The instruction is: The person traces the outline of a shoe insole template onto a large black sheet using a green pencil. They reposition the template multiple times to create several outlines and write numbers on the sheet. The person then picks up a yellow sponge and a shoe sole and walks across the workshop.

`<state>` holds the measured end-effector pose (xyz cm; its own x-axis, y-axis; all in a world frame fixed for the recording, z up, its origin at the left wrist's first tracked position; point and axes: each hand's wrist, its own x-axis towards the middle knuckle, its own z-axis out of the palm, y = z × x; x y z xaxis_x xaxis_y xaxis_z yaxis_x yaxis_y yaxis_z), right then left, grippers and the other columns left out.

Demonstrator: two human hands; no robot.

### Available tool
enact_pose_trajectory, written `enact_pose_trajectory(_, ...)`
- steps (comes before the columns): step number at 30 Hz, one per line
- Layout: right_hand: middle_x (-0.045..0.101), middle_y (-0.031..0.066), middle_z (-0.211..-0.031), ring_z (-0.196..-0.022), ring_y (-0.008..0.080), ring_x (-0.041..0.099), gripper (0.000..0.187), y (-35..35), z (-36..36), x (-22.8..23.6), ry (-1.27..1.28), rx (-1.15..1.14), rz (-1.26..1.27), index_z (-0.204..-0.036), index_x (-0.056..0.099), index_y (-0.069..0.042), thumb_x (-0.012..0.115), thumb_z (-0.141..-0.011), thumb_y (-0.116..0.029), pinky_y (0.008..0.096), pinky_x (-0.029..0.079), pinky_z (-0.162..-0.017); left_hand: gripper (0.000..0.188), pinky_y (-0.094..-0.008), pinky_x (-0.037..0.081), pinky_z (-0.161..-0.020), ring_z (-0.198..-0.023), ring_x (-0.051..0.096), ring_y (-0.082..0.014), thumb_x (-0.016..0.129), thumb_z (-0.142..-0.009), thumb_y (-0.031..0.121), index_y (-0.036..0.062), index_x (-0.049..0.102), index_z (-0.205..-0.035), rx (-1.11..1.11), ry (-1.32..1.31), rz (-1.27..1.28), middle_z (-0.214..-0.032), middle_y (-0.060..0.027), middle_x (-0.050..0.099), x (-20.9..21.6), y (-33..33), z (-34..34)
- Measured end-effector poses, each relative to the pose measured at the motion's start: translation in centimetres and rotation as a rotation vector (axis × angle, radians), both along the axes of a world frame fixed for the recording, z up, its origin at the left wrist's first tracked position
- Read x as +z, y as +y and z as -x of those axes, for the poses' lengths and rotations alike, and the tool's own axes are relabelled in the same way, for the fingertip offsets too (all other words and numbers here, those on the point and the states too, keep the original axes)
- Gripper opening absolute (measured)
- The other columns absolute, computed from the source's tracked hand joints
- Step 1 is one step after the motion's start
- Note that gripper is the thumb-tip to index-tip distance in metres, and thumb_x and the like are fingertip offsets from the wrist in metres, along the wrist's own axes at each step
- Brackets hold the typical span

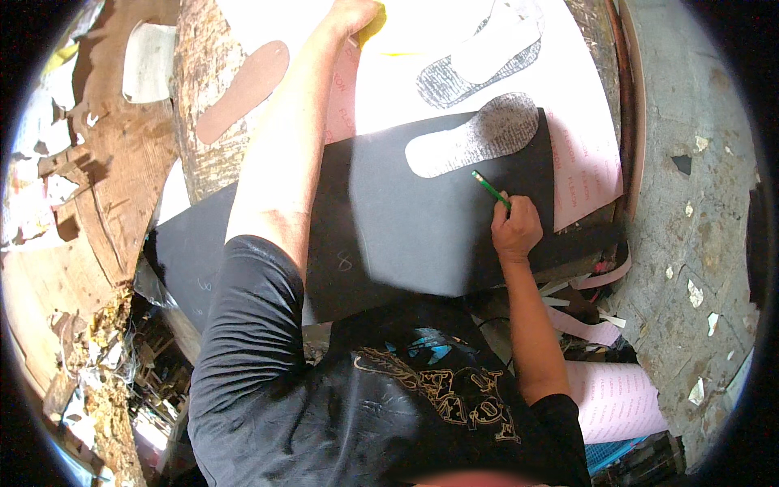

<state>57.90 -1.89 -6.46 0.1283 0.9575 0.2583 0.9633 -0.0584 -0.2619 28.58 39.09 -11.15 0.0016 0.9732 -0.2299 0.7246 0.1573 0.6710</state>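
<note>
My right hand (518, 227) is closed around a green pencil (489, 188), whose eraser end tilts up and to the left, above a large black sheet (406, 235). Just beyond it, on the far part of the sheet, lies a speckled grey-and-white insole (475, 140). At the top edge, my left hand (354, 15) reaches far forward beside something yellow (372, 27); glare and the frame edge hide most of its fingers. A brown insole (243, 93) lies left of my left forearm.
Under the black sheet are pink-and-white printed sheets (580, 154) on a worn wooden table. Another speckled insole (442, 85), partly under a white piece, lies farther back. A pink-white roll (617, 402) is at lower right; scraps dot the grey floor (682, 235).
</note>
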Motion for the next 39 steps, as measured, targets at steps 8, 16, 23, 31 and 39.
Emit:
enact_pose_trajectory(8, 0.057, 0.0109, -0.072, -0.066, 0.0327, 0.062, 0.022, 0.0, 0.0, 0.1, 0.008, -0.014, 0.008, -0.078, 0.056, -0.009, 0.072, -0.089, -0.017, 0.0432, 0.049, -0.058, 0.062, -0.0413, 0.057, -0.084, -0.101, 0.067, -0.0351, 0.075, -0.071, 0.016, -0.0118, 0.055, -0.123, 0.021, -0.129, 0.120, -0.107, -0.0261, 0.068, 3.0, -2.5, -1.1)
enact_pose_trajectory(16, 0.057, 0.0110, -0.072, -0.065, 0.0327, 0.062, 0.022, 0.1, 0.0, 0.0, -0.001, -0.006, -0.008, -0.078, 0.055, -0.008, 0.072, -0.090, -0.018, 0.0434, 0.049, -0.057, 0.085, -0.0411, 0.053, -0.097, -0.113, 0.064, -0.0345, 0.091, -0.064, 0.025, -0.0115, 0.051, -0.130, -0.143, -0.030, 0.089, -0.118, -0.0277, 0.065, 4.0, -3.1, -1.1)
enact_pose_trajectory(23, 0.058, 0.0111, -0.072, -0.066, 0.0327, 0.062, 0.023, 0.1, 0.1, 0.1, 0.005, -0.023, 0.022, -0.078, 0.055, -0.008, 0.071, -0.091, -0.018, 0.0435, 0.050, -0.058, 0.101, -0.0420, 0.050, -0.106, -0.121, 0.060, -0.0383, 0.096, -0.058, 0.024, -0.0101, 0.048, -0.140, -0.431, -0.008, 0.072, -0.129, -0.0275, 0.061, 5.0, -4.4, -0.7)
enact_pose_trajectory(31, 0.058, 0.0107, -0.072, -0.067, 0.0321, 0.062, 0.022, 0.1, 0.1, 0.2, -0.002, -0.010, 0.014, -0.078, 0.055, -0.008, 0.071, -0.090, -0.018, 0.0431, 0.050, -0.058, 0.098, -0.0471, 0.047, -0.110, -0.128, 0.054, -0.0441, 0.095, -0.058, 0.025, -0.0021, 0.053, -0.141, -0.512, 0.317, -0.014, -0.134, -0.0307, 0.057, 6.8, -5.6, -2.1)
enact_pose_trajectory(39, 0.056, 0.0099, -0.072, -0.066, 0.0316, 0.061, 0.024, 0.1, 0.1, 0.2, 0.010, -0.009, -0.004, -0.076, 0.054, -0.009, 0.071, -0.091, -0.019, 0.0432, 0.049, -0.058, 0.104, -0.0471, 0.042, -0.116, -0.134, 0.048, -0.0443, 0.094, -0.061, 0.021, 0.0007, 0.044, -0.149, -0.555, 0.304, 0.033, -0.141, -0.0306, 0.050, 6.8, -5.7, -1.8)
